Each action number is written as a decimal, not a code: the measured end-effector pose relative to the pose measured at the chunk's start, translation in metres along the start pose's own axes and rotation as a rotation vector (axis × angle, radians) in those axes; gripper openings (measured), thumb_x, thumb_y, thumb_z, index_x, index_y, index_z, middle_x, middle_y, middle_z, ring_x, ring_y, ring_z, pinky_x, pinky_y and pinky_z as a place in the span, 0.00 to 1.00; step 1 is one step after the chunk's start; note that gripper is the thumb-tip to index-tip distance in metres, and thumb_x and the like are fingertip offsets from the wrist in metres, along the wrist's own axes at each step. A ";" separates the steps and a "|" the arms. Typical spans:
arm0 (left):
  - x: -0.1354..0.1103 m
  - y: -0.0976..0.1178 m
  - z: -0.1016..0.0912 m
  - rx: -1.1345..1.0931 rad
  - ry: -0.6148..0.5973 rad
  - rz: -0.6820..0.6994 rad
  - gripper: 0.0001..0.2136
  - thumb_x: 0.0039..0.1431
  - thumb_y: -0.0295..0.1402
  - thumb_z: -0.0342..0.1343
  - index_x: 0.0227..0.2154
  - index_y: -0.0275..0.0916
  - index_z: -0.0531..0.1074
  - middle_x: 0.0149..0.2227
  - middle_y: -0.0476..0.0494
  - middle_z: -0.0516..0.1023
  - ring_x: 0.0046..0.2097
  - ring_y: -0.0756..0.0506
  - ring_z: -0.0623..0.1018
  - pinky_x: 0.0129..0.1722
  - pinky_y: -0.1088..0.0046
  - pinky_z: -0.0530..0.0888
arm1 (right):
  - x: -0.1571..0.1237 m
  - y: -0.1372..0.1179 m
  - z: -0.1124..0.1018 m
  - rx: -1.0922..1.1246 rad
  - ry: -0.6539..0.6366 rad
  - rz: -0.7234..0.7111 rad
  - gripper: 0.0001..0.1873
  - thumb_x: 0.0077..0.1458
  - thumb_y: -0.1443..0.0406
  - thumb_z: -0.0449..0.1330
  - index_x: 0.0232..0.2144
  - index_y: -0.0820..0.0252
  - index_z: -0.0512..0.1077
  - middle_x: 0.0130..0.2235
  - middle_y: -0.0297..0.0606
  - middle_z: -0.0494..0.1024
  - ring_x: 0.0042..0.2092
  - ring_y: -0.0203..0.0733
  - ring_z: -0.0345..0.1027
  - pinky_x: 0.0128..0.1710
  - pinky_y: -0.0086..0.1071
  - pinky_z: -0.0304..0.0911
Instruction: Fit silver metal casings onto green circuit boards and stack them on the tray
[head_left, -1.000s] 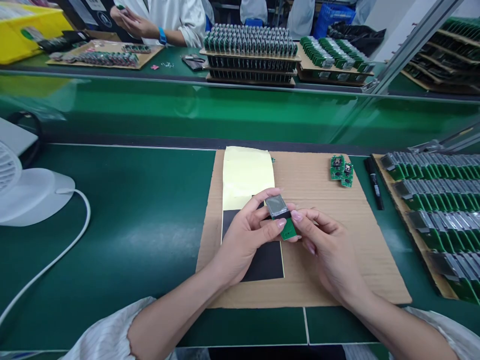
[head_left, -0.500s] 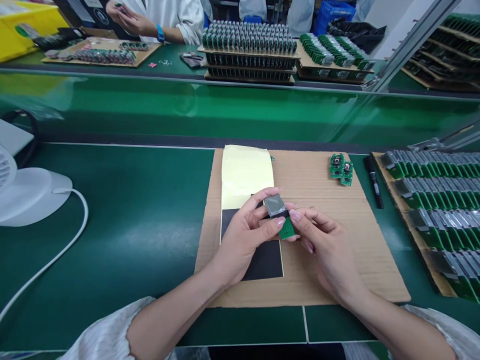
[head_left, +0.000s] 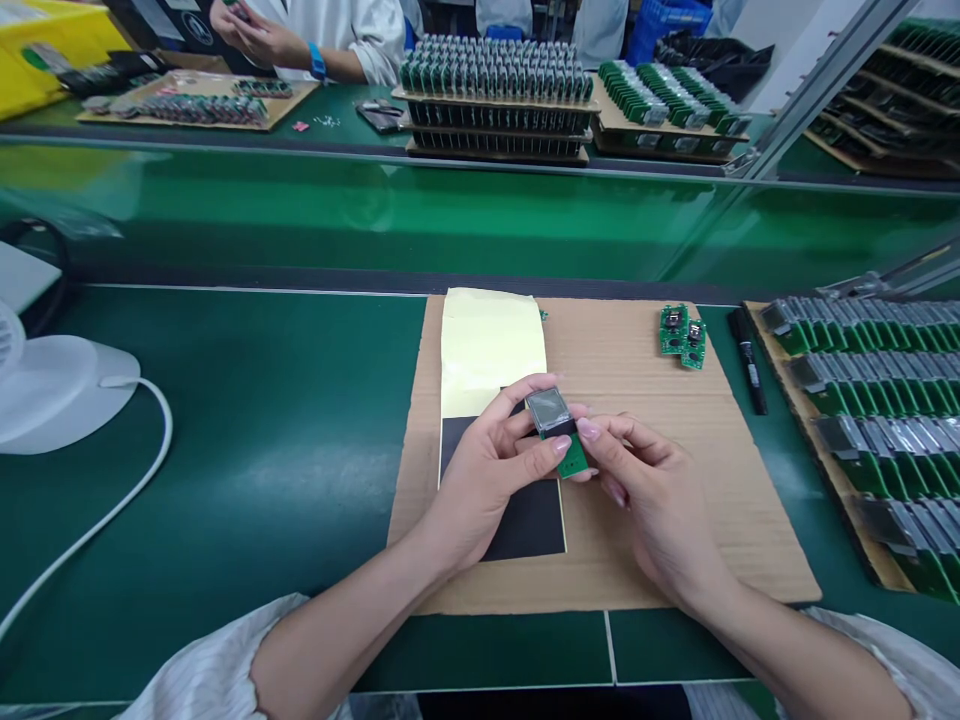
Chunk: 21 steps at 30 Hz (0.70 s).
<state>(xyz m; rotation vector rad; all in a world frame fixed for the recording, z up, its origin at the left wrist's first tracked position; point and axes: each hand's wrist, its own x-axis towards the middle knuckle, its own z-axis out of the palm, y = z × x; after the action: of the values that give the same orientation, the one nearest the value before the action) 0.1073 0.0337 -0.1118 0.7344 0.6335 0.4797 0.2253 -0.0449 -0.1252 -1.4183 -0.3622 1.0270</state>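
Note:
Both hands meet over a cardboard sheet (head_left: 660,520). Between the thumb and fingers of my left hand (head_left: 491,465) is a small green circuit board (head_left: 574,460) with a grey square display (head_left: 549,408) in a dark frame at its upper end. My right hand (head_left: 656,490) pinches the right edge of this board with thumb and fingertips. Part of the board is hidden behind the fingers. Under my left hand lies a black sheet (head_left: 529,525) with a pale yellow backing paper (head_left: 493,345) above it.
Two small circuit boards (head_left: 682,336) lie at the cardboard's upper right, near a black marker (head_left: 748,365). Rows of boards with displays fill a tray (head_left: 832,480) at right. A white device (head_left: 67,395) with a cable stands left. Beyond a clear partition, a co-worker's hand (head_left: 262,38) holds something.
The camera view shifts very slightly. Both hands keep the same hold on the circuit board.

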 end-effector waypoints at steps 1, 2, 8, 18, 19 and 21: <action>0.000 0.000 0.000 0.001 0.002 0.001 0.24 0.54 0.24 0.63 0.53 0.40 0.65 0.48 0.39 0.80 0.46 0.41 0.79 0.39 0.69 0.78 | 0.000 0.000 0.000 0.000 -0.002 -0.002 0.08 0.44 0.57 0.70 0.23 0.55 0.79 0.32 0.35 0.78 0.24 0.32 0.60 0.20 0.29 0.58; 0.000 0.000 0.000 0.003 0.003 0.001 0.23 0.54 0.25 0.63 0.53 0.40 0.66 0.48 0.39 0.80 0.46 0.41 0.79 0.39 0.69 0.78 | 0.000 0.000 0.000 -0.002 -0.001 -0.003 0.08 0.44 0.57 0.70 0.24 0.55 0.80 0.31 0.35 0.78 0.24 0.33 0.60 0.20 0.29 0.58; -0.001 -0.001 0.000 0.019 0.000 0.026 0.19 0.57 0.26 0.61 0.51 0.41 0.67 0.47 0.41 0.81 0.45 0.43 0.79 0.38 0.70 0.78 | 0.000 0.000 0.001 -0.011 0.000 -0.015 0.09 0.44 0.57 0.69 0.25 0.55 0.80 0.23 0.31 0.71 0.22 0.32 0.55 0.19 0.29 0.57; 0.000 -0.003 -0.003 0.037 -0.002 0.039 0.18 0.59 0.25 0.59 0.52 0.41 0.66 0.45 0.43 0.81 0.39 0.48 0.80 0.37 0.72 0.79 | -0.001 0.002 -0.001 0.017 -0.032 0.003 0.08 0.45 0.57 0.70 0.23 0.54 0.80 0.22 0.29 0.68 0.22 0.31 0.56 0.25 0.31 0.65; 0.000 -0.003 -0.004 0.032 -0.006 0.040 0.19 0.59 0.25 0.59 0.52 0.41 0.66 0.44 0.43 0.81 0.39 0.49 0.79 0.38 0.73 0.79 | -0.002 0.002 -0.001 0.021 -0.040 -0.001 0.08 0.46 0.58 0.70 0.23 0.53 0.79 0.20 0.28 0.65 0.23 0.32 0.57 0.26 0.31 0.66; 0.001 -0.003 -0.004 0.026 -0.013 0.039 0.19 0.59 0.24 0.59 0.52 0.40 0.66 0.44 0.43 0.82 0.38 0.49 0.79 0.38 0.73 0.79 | -0.002 0.003 -0.002 0.021 -0.050 -0.013 0.08 0.47 0.58 0.69 0.23 0.53 0.79 0.19 0.26 0.61 0.24 0.32 0.60 0.28 0.30 0.66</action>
<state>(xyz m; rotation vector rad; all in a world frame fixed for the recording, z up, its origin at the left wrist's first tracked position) 0.1052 0.0340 -0.1169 0.7752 0.6150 0.5032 0.2243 -0.0483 -0.1273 -1.3718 -0.3964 1.0542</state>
